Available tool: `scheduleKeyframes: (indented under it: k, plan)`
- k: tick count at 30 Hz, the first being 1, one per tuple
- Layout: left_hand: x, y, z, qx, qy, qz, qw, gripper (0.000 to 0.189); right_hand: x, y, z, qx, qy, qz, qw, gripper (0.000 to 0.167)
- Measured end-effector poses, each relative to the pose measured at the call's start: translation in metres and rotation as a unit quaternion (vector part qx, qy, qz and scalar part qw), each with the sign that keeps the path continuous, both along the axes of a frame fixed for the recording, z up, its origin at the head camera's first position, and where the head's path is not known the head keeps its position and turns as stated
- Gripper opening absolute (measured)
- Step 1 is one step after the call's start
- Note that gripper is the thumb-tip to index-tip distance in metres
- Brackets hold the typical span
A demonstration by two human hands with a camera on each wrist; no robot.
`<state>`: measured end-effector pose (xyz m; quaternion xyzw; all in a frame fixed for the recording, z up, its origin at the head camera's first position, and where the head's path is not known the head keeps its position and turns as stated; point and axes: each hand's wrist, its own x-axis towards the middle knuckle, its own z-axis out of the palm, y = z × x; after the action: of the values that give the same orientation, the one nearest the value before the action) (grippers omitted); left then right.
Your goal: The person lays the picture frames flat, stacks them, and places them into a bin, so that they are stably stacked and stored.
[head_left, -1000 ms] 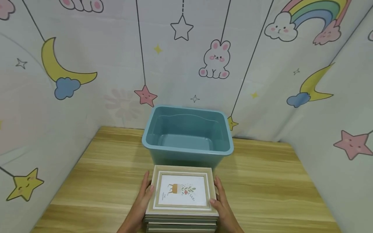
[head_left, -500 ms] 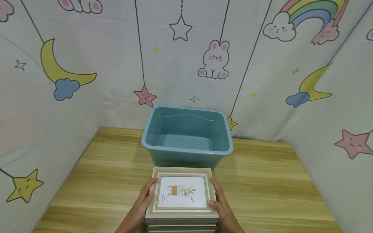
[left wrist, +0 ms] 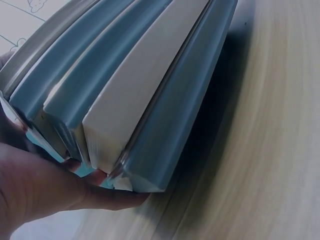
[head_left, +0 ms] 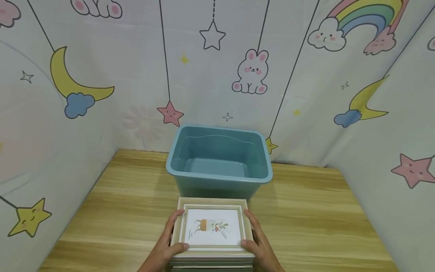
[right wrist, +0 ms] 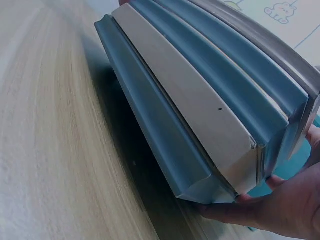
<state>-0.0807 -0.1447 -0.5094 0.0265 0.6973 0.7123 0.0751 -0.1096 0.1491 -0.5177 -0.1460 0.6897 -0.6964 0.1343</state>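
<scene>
A stack of picture frames (head_left: 212,254) is held between both hands at the front middle of the table. Its top frame is cream and surrounds a white print of a plant in an orange-legged pot. My left hand (head_left: 163,241) grips the left side, thumb and index fingertip on the top frame's border. On the right side my right hand (head_left: 261,241) mirrors it. Blue-grey and pale frame edges (left wrist: 125,95) show in the left wrist view, with fingers reaching down to the lowest frame. The right wrist view shows the same stack (right wrist: 195,100), fingertips at the bottom frame's corner.
Right behind the stack stands an open blue-green plastic bin (head_left: 219,177), nothing visible inside. The wood-grain table (head_left: 306,219) is enclosed by white cloth walls (head_left: 204,83) printed with stars, moons and bunnies. A dark shadow (left wrist: 210,115) lies under the stack's near edge.
The index fingers have moved from the sides onto the top frame's border, and the left thumb has moved inward and nearer the front. The stack sits slightly lower in the head view.
</scene>
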Motion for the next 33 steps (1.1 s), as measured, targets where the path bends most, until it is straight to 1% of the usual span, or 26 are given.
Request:
scheduleKeyframes:
  k: [4,6,10,12,16,18,20,23,27,29,33]
  plan:
    - [0.002,-0.001,0.000,0.020,0.008,-0.023,0.9995,0.086,0.003,-0.001,0.004,-0.009,-0.009,-0.004,0.9999,0.080]
    - [0.003,-0.001,0.001,0.026,0.017,-0.029,0.9991,0.087,0.004,0.000,0.008,-0.016,-0.009,-0.005,0.9998,0.080]
    - [0.005,0.000,0.006,0.031,0.028,-0.029,0.9987,0.087,0.007,0.001,0.021,-0.021,-0.009,-0.004,0.9997,0.079]
    - [0.006,0.001,0.012,0.032,0.019,-0.021,0.9991,0.087,0.008,0.003,0.028,-0.019,-0.013,-0.002,0.9997,0.079]
    - [0.009,0.004,0.026,0.020,-0.012,0.005,0.9997,0.088,0.010,0.007,0.042,-0.012,-0.019,-0.006,0.9997,0.080]
    - [0.010,0.004,0.033,0.014,-0.018,0.012,0.9997,0.089,0.011,0.008,0.049,-0.006,-0.024,-0.014,0.9996,0.080]
    - [0.012,0.004,0.040,0.008,-0.019,0.013,0.9997,0.089,0.013,0.008,0.055,0.000,-0.034,-0.022,0.9992,0.081]
    - [0.015,0.002,0.051,0.012,-0.003,-0.005,0.9999,0.090,0.016,0.010,0.066,0.003,-0.043,-0.026,0.9987,0.080]
    - [0.017,0.000,0.069,0.015,0.001,-0.010,0.9998,0.091,0.017,0.012,0.083,0.001,-0.037,-0.017,0.9992,0.079]
    - [0.018,0.000,0.080,0.016,-0.008,-0.004,0.9998,0.091,0.018,0.013,0.092,0.001,-0.034,-0.016,0.9993,0.079]
    - [0.019,0.001,0.101,0.014,-0.022,0.001,0.9997,0.090,0.017,0.013,0.110,0.004,-0.045,-0.019,0.9988,0.079]
